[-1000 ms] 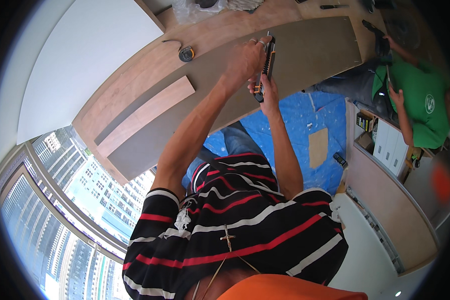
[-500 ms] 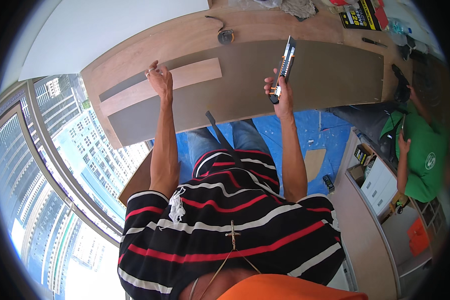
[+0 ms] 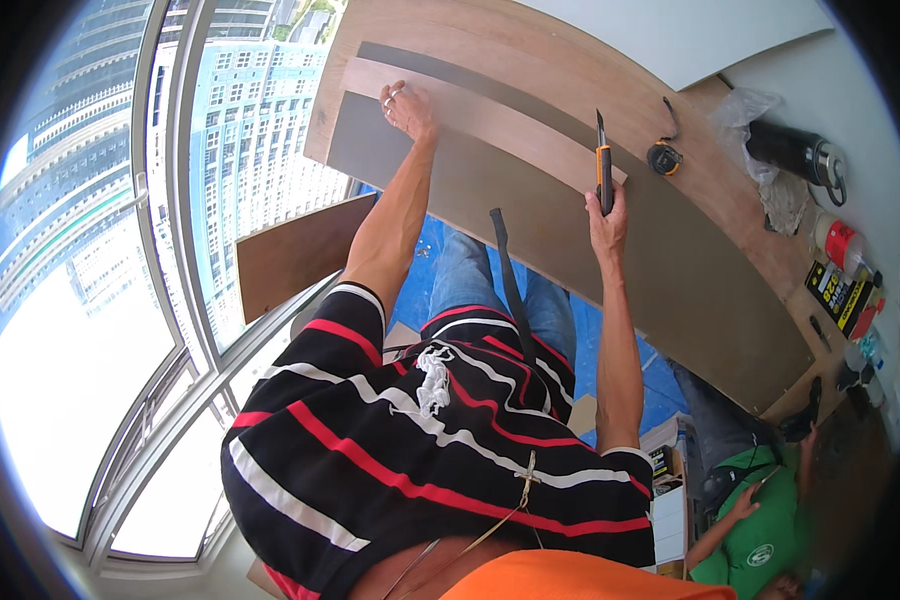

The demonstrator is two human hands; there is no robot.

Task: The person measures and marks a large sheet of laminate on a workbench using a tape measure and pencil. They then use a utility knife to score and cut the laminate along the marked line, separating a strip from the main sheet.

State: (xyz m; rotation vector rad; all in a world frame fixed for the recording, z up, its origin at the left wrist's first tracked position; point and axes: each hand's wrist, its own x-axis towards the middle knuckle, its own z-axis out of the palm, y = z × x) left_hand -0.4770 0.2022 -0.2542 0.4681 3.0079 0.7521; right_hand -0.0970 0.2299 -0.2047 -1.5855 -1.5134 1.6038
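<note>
A utility knife (image 3: 605, 175) with orange-and-black grips stands upright in my right hand (image 3: 608, 222), its dark blade out and pointing away from me. My right hand is closed round the handle, beside the right end of a pale wood strip (image 3: 510, 130). Over the strip's left part lies my left hand (image 3: 410, 112), fingers bent and a little apart, holding nothing. The strip rests on a long grey-brown sheet (image 3: 670, 270), and a narrow grey band of that sheet shows past its far edge.
Beyond the sheet, a tape measure (image 3: 663, 158) lies on the wooden worktop (image 3: 710, 190). A black flask (image 3: 795, 152), a crumpled cloth (image 3: 785, 205) and a plastic bag (image 3: 745, 110) are farther right. A person in green (image 3: 760, 530) sits at lower right. Windows (image 3: 185, 200) line the left.
My view has swung so the worktop now slants down to the right. My left hand has come down onto the strip. The knife stays in my right hand, now close to the strip's right end.
</note>
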